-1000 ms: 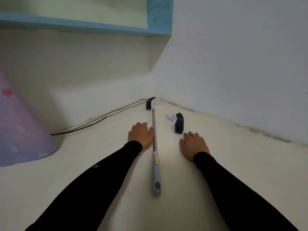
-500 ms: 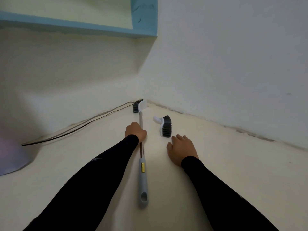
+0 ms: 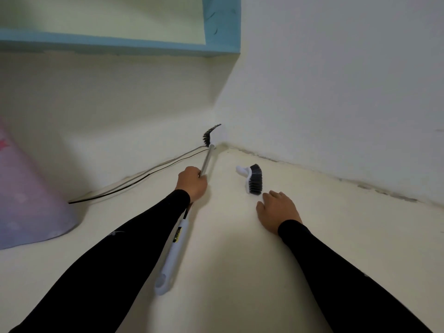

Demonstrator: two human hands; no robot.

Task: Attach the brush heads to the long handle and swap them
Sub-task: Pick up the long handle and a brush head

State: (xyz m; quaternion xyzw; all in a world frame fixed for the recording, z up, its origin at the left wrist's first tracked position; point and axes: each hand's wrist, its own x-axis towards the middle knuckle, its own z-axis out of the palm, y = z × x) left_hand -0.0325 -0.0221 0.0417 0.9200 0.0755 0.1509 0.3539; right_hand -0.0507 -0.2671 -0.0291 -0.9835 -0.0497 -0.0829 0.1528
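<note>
Now that the left hand (image 3: 192,182) has closed round and raised the long metal-shafted, grey-gripped handle (image 3: 176,239), its fitted black-bristled head (image 3: 209,137) awaits swapping; right hand (image 3: 278,211) flat, fingers loosely spread, beside the spare white-backed brush head (image 3: 252,177).

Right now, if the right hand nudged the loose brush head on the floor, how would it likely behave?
The loose brush head probably slides easily: it looks like small, light plastic on a smooth floor. It lies on its side, so tipping seems unlikely. The bristles would likely flex; the white back looks stiff.
</note>
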